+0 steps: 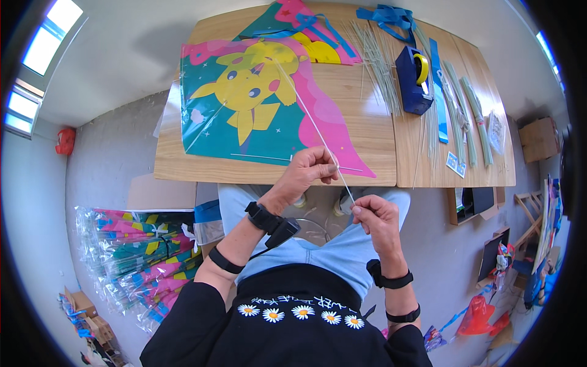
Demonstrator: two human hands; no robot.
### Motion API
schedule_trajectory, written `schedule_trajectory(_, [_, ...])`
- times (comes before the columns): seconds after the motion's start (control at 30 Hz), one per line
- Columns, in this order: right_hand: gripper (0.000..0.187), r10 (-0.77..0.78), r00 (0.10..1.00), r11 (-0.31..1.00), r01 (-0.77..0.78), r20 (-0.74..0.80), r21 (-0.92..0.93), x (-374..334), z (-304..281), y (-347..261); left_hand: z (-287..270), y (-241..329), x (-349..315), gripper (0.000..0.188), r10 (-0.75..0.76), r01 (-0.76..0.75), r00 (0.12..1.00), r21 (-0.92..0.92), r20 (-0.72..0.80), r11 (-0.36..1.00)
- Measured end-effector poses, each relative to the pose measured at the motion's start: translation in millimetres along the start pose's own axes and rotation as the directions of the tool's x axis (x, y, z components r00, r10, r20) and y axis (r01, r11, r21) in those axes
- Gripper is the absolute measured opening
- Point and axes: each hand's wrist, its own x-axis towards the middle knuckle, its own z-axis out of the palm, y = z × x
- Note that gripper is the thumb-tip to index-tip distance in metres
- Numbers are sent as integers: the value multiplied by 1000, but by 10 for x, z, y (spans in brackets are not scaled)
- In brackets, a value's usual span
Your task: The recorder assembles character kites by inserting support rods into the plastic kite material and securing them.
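A printed kite sheet (pixel 208 122), teal and pink with a yellow cartoon figure, lies spread on the table's near left part. Thin white rods lie along its edges. Above it slants a long thin white rod (pixel 309 116), running from the yellow figure down toward my body. My left hand (pixel 314 166) pinches this rod over the sheet's near edge, fingers closed. Lower and to the right, past the table's edge, my right hand (pixel 378 221) pinches the rod's near end between thumb and finger.
On the wooden table (pixel 367 150) stands a blue tape dispenser (pixel 413 82) with yellow tape. Around it lie loose thin rods (pixel 376 64), rod bundles (pixel 477 122) and blue ribbon (pixel 391 18). Several wrapped kites (pixel 147 257) are piled at my left. A red bag (pixel 477 317) sits lower right.
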Motion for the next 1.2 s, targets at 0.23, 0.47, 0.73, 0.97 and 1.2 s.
schedule_trajectory(0.23, [2, -46, 999, 980, 40, -23, -197, -115, -39, 56, -97, 61, 152, 8, -24, 1, 972, -98, -235, 995])
schedule_trajectory(0.47, [1, 13, 998, 994, -20, -62, -111, -213, -82, 172, -143, 57, 243, 9, -29, -2, 970, -129, -243, 992])
schedule_trajectory(0.73, [7, 45, 999, 998, -45, 3, -51, -231, -91, 219, -131, 30, 250, 9, -39, 4, 972, -149, -232, 989])
schedule_trajectory(0.97, [7, 90, 996, 996, -90, 10, -14, -247, -95, 231, -117, -17, 307, 9, -34, -6, 980, -202, -197, 979])
schedule_trajectory(1.2, [8, 123, 990, 992, -120, 70, -44, -174, -108, 297, -155, -21, 233, 11, -44, 8, 974, -157, -224, 988])
